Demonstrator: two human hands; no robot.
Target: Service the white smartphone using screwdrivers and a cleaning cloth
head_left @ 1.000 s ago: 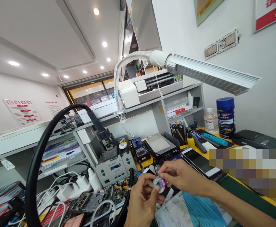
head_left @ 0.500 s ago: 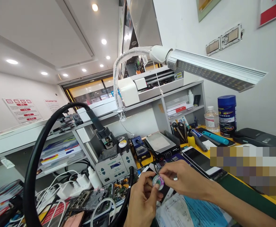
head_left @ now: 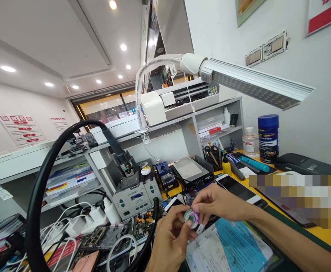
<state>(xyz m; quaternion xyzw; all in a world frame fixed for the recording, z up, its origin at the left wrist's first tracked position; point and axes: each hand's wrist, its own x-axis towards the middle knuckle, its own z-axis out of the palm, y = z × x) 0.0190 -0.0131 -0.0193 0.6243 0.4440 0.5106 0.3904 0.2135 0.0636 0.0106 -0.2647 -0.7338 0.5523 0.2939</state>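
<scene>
While the left hand grasps a small round spool between the thumb and the fingers, the right hand has its thumb and forefinger meeting at the upper rim of this spool; what exactly they pinch, I cannot tell. The spool is held near a blue-and-white sheet. Just beside the right hand lies a white-framed phone, and beyond the left hand stands a grey control unit.

A small round purple-labelled spool is held, label showing.
</scene>
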